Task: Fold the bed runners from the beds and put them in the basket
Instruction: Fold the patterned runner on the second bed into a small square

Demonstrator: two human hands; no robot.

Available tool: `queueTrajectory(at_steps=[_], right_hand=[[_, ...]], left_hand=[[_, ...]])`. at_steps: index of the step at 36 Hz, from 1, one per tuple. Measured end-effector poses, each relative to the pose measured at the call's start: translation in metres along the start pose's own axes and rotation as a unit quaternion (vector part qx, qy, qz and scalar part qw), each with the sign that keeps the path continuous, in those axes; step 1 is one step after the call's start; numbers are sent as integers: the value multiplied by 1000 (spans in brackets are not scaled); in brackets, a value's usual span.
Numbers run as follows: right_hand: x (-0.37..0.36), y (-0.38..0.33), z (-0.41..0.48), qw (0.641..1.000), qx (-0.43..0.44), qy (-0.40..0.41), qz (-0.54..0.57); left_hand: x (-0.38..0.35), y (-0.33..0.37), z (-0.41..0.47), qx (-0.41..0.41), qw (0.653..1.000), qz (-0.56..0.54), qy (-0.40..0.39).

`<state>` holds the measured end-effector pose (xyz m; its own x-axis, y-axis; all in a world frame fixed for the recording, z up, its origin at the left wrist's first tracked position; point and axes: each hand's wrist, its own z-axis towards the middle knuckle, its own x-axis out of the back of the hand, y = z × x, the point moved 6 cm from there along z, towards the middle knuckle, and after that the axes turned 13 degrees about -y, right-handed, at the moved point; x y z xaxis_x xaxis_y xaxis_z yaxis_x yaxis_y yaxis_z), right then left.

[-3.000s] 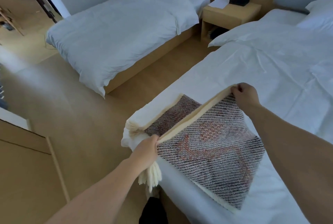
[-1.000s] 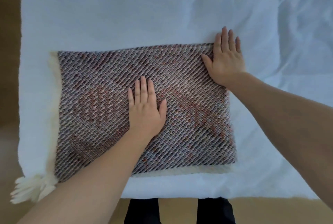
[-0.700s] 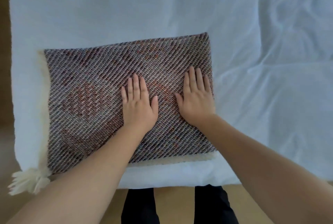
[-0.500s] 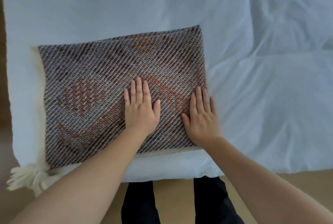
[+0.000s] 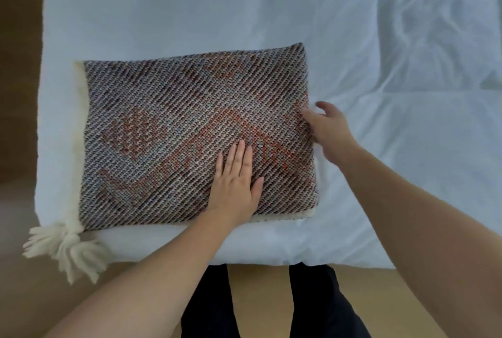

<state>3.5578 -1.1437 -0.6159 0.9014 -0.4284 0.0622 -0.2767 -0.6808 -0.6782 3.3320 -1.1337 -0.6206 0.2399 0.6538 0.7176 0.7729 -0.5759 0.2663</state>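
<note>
Bed runner (image 5: 173,131) lies folded; left hand (image 5: 235,183) pressed flat, fingers spread; right hand (image 5: 327,127) curled at its edge.

left hand (image 5: 235,180) flat, right hand (image 5: 327,127) curled

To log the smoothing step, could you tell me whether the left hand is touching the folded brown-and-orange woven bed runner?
Touching: the head view shows the left hand lying flat, palm down, on the runner.

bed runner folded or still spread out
Folded: the bed runner lies as a compact rectangle on the bed, cream edges stacked along its near side.
</note>
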Motion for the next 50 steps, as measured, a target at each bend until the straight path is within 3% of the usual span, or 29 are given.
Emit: queueTrajectory(at_steps=[6, 11, 18, 23, 28, 35, 44, 50], right_hand=[[-34, -67, -9, 988, 44, -110, -95], [-90, -101, -28, 976, 65, -147, -146], [-182, -128, -47, 961, 99, -146, -214], [-245, -129, -53, 956, 111, -118, -244], [-307, -123, -50, 951, 128, -100, -264], [-391, -114, -43, 936, 145, -101, -303], [-451, -99, -24, 924, 163, -86, -334], [-459, -85, -9, 905, 162, -68, -388]], left_hand=[[25, -7, -19, -28, 995, -91, 2], [58, -13, -46, -49, 975, -211, 36], [93, -58, -93, -38, 942, -315, 114], [91, -112, -124, -7, 927, -360, 104], [75, -172, -145, 83, 919, -366, 122], [64, -240, -160, 138, 919, -335, 157], [39, -303, -154, 149, 910, -364, 131], [26, -315, -140, 154, 927, -330, 91]])
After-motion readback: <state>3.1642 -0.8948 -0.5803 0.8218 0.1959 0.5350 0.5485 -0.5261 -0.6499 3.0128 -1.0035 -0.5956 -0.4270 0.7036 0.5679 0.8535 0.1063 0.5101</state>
